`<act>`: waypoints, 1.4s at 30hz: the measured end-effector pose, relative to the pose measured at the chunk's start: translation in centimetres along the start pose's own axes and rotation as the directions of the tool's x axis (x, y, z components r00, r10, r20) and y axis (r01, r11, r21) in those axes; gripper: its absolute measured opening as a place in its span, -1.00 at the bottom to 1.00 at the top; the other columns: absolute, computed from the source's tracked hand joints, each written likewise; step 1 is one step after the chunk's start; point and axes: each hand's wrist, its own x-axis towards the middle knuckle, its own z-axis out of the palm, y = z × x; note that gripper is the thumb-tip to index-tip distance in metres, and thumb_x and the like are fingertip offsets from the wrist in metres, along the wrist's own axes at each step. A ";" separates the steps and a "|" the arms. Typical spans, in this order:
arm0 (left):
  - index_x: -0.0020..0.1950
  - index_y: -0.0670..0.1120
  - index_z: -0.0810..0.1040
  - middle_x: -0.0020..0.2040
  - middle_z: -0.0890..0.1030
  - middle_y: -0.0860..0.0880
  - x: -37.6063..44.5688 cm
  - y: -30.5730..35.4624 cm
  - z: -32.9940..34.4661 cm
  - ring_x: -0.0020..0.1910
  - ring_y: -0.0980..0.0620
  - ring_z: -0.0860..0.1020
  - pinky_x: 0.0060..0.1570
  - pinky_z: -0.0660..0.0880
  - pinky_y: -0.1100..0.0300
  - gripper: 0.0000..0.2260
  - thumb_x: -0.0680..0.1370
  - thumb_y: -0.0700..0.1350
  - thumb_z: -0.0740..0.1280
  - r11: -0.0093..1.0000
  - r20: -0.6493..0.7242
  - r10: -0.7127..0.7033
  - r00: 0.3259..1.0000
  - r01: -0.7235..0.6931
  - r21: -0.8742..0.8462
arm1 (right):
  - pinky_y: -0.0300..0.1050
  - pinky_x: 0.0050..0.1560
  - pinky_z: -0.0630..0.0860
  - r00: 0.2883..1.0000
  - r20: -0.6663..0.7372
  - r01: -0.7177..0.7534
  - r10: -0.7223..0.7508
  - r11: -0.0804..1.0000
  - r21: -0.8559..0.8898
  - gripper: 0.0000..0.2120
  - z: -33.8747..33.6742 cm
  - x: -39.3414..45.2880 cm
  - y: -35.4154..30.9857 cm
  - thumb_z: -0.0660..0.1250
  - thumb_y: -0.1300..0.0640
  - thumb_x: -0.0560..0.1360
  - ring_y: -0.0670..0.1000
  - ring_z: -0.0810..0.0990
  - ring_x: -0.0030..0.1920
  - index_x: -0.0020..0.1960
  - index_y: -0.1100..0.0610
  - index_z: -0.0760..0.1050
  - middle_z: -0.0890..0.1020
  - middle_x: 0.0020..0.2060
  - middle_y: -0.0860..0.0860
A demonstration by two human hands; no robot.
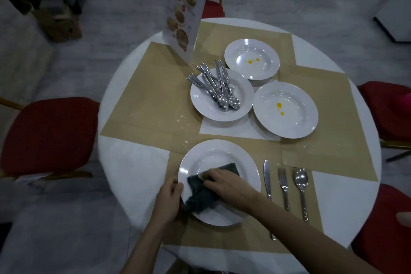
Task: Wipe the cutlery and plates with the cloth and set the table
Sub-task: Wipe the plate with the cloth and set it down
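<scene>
A white plate (213, 153) lies on the near paper mat. My right hand (226, 184) presses a dark grey cloth (200, 198) onto the plate's inside. My left hand (170, 193) grips the plate's left rim. To the right of this plate lie a knife (267, 181), a fork (284, 187) and a spoon (301, 187), side by side. Further back, a plate (206, 104) holds several loose pieces of cutlery (219, 87). Two more plates (287, 122) (252, 51) carry small yellow stains.
The round white table (133, 162) is covered with brown paper mats (151, 95). A menu stand (184, 6) rises at the back left. Red chairs (49, 135) (387, 109) ring the table. Crumbs dot the mats near the middle.
</scene>
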 end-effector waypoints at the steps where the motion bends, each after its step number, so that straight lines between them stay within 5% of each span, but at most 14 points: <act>1: -0.15 -0.07 0.45 -0.25 0.55 -0.08 0.0 -0.2 -0.1 -0.25 -0.06 0.54 -0.20 0.52 0.01 -0.82 0.64 -0.13 0.18 1.000 0.005 0.002 1.000 -0.002 -0.018 | 0.00 0.18 0.52 0.998 0.035 0.053 -0.053 0.998 -0.015 -0.67 0.1 -1.1 0.2 0.37 0.14 0.50 0.11 0.53 0.18 0.25 0.15 0.52 0.53 0.22 0.14; 4: -0.15 -0.14 0.46 -0.38 0.53 -0.14 0.0 -1.1 -0.5 -0.38 -0.05 0.51 -0.28 0.46 0.01 -0.79 0.65 -0.13 0.18 0.998 0.028 0.024 0.999 -0.022 -0.059 | 0.01 0.17 0.50 0.998 0.057 0.003 0.001 0.997 -0.077 -0.68 0.1 -4.2 0.7 0.35 0.11 0.50 0.10 0.51 0.20 0.24 0.13 0.51 0.53 0.21 0.11; 7: -0.11 -0.22 0.48 -0.40 0.51 -0.25 -0.3 -2.0 -0.6 -0.40 -0.13 0.50 -0.27 0.47 -0.03 -0.79 0.64 -0.14 0.18 0.996 0.029 0.045 0.999 -0.043 -0.078 | -0.03 0.07 0.54 0.971 -0.104 -0.222 0.216 0.974 -0.053 -0.66 -0.5 -6.9 1.4 0.43 0.14 0.41 0.11 0.57 0.08 0.18 0.13 0.55 0.57 0.11 0.11; 11: -0.11 -0.21 0.51 -0.40 0.51 -0.25 -1.6 -2.7 -0.1 -0.36 -0.16 0.50 -0.23 0.46 -0.06 -0.79 0.64 -0.14 0.19 0.992 0.017 0.019 1.000 -0.017 -0.126 | -0.26 -0.05 0.47 0.731 -0.285 -0.512 0.620 0.774 0.372 -0.64 -0.8 -9.7 1.3 0.43 0.24 0.40 0.00 0.52 0.03 0.19 0.09 0.53 0.54 0.07 0.01; 13: -0.10 -0.19 0.53 -0.43 0.50 -0.24 -2.5 -3.1 0.2 -0.37 -0.13 0.49 -0.22 0.47 -0.04 -0.80 0.64 -0.16 0.19 0.988 0.000 0.001 1.000 -0.001 -0.153 | -0.28 -0.03 0.45 0.668 -0.278 -0.542 0.690 0.707 0.453 -0.63 -0.3 -10.3 0.9 0.39 0.24 0.43 -0.06 0.48 0.04 0.22 0.05 0.51 0.51 0.09 -0.04; 16: -0.09 -0.20 0.54 -0.47 0.48 -0.22 -3.8 -3.5 0.6 -0.40 -0.08 0.47 -0.23 0.47 -0.01 -0.82 0.63 -0.20 0.20 0.977 -0.046 -0.031 0.998 0.021 -0.213 | -0.23 0.00 0.47 0.666 -0.292 -0.523 0.687 0.709 0.474 -0.62 0.1 -10.3 0.2 0.39 0.27 0.41 -0.06 0.49 0.02 0.20 0.07 0.53 0.53 0.06 -0.04; 22: -0.09 -0.21 0.54 -0.46 0.53 -0.14 -5.1 -3.8 1.5 -0.45 -0.05 0.49 -0.29 0.47 0.11 -0.85 0.62 -0.22 0.22 0.961 -0.089 -0.049 0.995 0.023 -0.277 | -0.55 -0.08 0.32 0.660 -0.300 -0.467 0.689 0.689 0.554 -0.69 0.2 -9.5 -0.9 0.27 0.05 0.43 -0.33 0.42 -0.10 0.15 0.05 0.54 0.56 -0.08 -0.21; 24: -0.06 -0.18 0.56 -0.40 0.61 -0.13 -5.3 -3.7 1.4 -0.44 -0.04 0.56 -0.29 0.51 0.12 -0.88 0.61 -0.21 0.25 0.971 -0.074 -0.035 0.997 0.017 -0.239 | -0.53 -0.16 0.37 0.613 -0.258 -0.447 0.747 0.597 0.666 -0.77 0.5 -9.2 -1.0 0.37 0.14 0.46 -0.36 0.51 -0.12 0.11 0.00 0.54 0.57 -0.15 -0.31; 29: -0.09 -0.11 0.61 -0.29 0.68 -0.10 -5.1 -3.0 0.4 -0.30 -0.10 0.65 -0.13 0.58 0.01 -0.94 0.55 -0.15 0.37 0.999 -0.089 -0.029 0.996 0.032 0.023 | -0.40 -0.23 0.52 0.461 -0.073 -0.355 0.884 0.259 0.898 -0.84 0.3 -9.0 -0.9 0.36 0.14 0.53 -0.26 0.61 -0.13 -0.01 -0.13 0.53 0.65 -0.21 -0.19; 34: -0.04 -0.08 0.52 -0.11 0.60 -0.05 -5.5 -1.1 0.5 -0.19 0.02 0.56 -0.17 0.48 0.09 -0.96 0.54 -0.15 0.36 0.973 -0.293 0.145 0.945 -0.081 0.217 | -0.13 -0.04 0.61 0.431 -0.019 -0.265 0.902 0.147 0.953 -0.87 -0.4 -9.5 -0.2 0.34 0.16 0.55 -0.08 0.65 -0.02 0.08 0.02 0.57 0.68 -0.08 -0.03; 36: -0.03 -0.04 0.50 -0.09 0.55 -0.01 -5.5 0.3 1.3 -0.21 0.09 0.52 -0.19 0.44 0.13 -0.94 0.54 -0.18 0.34 0.957 -0.316 0.229 0.921 -0.154 0.247 | -0.18 -0.06 0.62 0.417 -0.012 -0.223 0.909 0.115 0.968 -0.83 -0.8 -10.0 0.2 0.34 0.13 0.55 -0.08 0.65 -0.01 0.13 0.07 0.56 0.69 -0.06 -0.04; 39: -0.07 -0.04 0.53 -0.14 0.58 0.05 -5.5 2.9 3.2 -0.20 0.11 0.54 -0.23 0.43 0.23 -0.90 0.54 -0.24 0.33 0.932 -0.223 0.336 0.915 -0.289 0.218 | -0.28 -0.15 0.60 0.382 0.007 -0.169 0.924 0.062 0.984 -0.89 -1.6 -11.2 0.9 0.36 0.11 0.54 -0.15 0.67 -0.07 0.05 -0.04 0.57 0.71 -0.12 -0.13; 42: -0.10 -0.05 0.56 -0.17 0.60 0.07 -5.8 5.0 5.8 -0.18 0.12 0.55 -0.20 0.45 0.30 -0.89 0.55 -0.24 0.32 0.918 -0.102 0.374 0.922 -0.352 0.185 | -0.11 -0.04 0.63 0.387 0.085 -0.128 0.918 -0.038 0.991 -0.79 -2.2 -12.5 1.9 0.38 0.05 0.52 -0.06 0.68 -0.02 0.15 -0.01 0.55 0.71 -0.05 -0.08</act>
